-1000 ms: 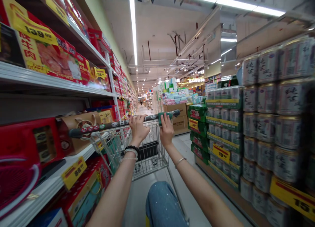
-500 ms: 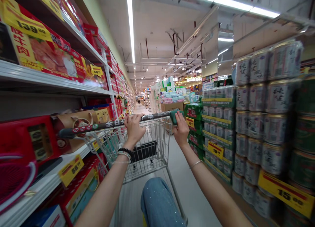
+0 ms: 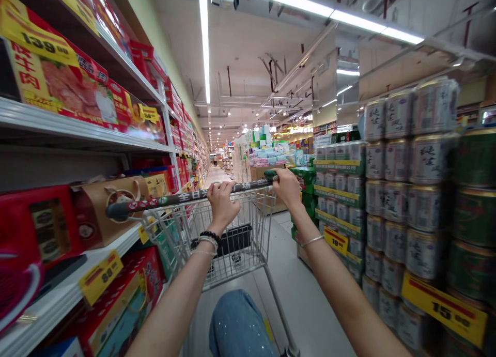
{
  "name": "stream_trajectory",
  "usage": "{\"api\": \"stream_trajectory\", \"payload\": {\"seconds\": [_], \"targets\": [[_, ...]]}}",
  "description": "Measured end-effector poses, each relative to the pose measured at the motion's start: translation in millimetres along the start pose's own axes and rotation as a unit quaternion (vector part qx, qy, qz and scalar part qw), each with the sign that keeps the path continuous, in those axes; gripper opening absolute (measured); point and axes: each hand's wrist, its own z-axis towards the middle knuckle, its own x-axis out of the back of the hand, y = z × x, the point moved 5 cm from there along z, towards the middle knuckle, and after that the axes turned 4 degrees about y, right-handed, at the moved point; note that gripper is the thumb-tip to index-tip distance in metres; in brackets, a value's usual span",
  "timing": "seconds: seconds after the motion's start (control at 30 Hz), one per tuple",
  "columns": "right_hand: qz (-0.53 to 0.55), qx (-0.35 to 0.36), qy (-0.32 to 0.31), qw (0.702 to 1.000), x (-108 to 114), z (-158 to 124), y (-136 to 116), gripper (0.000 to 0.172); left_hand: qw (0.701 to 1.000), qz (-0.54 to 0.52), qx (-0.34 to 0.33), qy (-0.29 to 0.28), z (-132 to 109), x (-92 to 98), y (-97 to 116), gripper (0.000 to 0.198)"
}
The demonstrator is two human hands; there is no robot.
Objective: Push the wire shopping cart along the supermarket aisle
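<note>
Two hands share one shopping cart, viewed down the aisle from my distant post through the head camera. The shopping cart [image 3: 248, 264] stands at the centre, between left shelving and right stacks. It points away from me toward the far end of the aisle. Its single handlebar [image 3: 191, 195] has its long axis running left to right, slightly aslant, the left end lower in my view. The left hand [image 3: 223, 203] curls narrowly over the bar right of its middle; the right hand [image 3: 287, 189] is closed over the right end, beside one dark green fitting [image 3: 270, 175]. I count one black panel [image 3: 234, 240] in the wire basket and, at the near centre, one denim-clad knee [image 3: 240, 323]. The left wrist bears several bracelets [image 3: 210, 238], the right one metal bangle [image 3: 312, 241].

To the left I count three shelf edges, the middle shelf edge [image 3: 77, 120] passing below red boxes [image 3: 77, 91]. Three tags there read to me as 139 [image 3: 42, 44], 58 [image 3: 149, 113] and 88 [image 3: 101, 277]. To the right, silver cans [image 3: 395, 202] rise in six tiers, three cans showing in the top tier. Two tags there read 19 [image 3: 336, 240] and 15 [image 3: 444, 309].
</note>
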Motion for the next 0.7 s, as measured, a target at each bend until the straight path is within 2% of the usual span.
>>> {"api": "stream_trajectory", "payload": {"seconds": [0.1,0.17,0.27,0.33,0.4,0.47,0.53,0.63,0.7], "targets": [[-0.025,-0.018,-0.016,0.999,5.7,1.7,6.0,0.04,1.0,-0.003,-0.006,-0.002,1.2,-3.3,4.1,0.051],[-0.048,-0.038,-0.022,0.998,6.0,2.5,0.5,0.037,1.0,-0.002,-0.007,-0.002,2.3,-6.5,6.8,0.051],[-0.065,-0.049,-0.028,0.996,-2.8,1.0,-31.4,0.035,1.0,-0.001,-0.006,0.001,3.5,-10.8,7.7,0.05],[-0.053,-0.014,-0.053,0.997,-12.9,-1.2,-61.4,0.034,1.0,-0.002,-0.012,0.002,3.8,-12.2,5.1,0.05],[-0.035,0.027,-0.085,0.995,-18.2,-2.2,-81.1,0.034,1.0,0.0,-0.018,-0.001,4.0,-12.0,0.0,0.053],[-0.032,0.039,-0.112,0.992,-14.8,-0.1,-79.0,0.034,1.0,0.005,-0.025,-0.009,4.4,-10.4,-5.3,0.054],[-0.05,0.011,-0.118,0.992,-5.4,4.1,-59.0,0.033,0.999,0.01,-0.03,-0.018,5.1,-8.8,-8.3,0.055],[-0.092,-0.052,-0.084,0.991,3.7,5.3,-33.8,0.033,0.999,0.011,-0.027,-0.02,6.6,-8.7,-6.8,0.054],[-0.092,-0.047,-0.056,0.993,-3.2,-1.2,-40.5,0.036,1.0,0.009,-0.02,-0.016,7.7,-10.0,-3.9,0.053]]}}
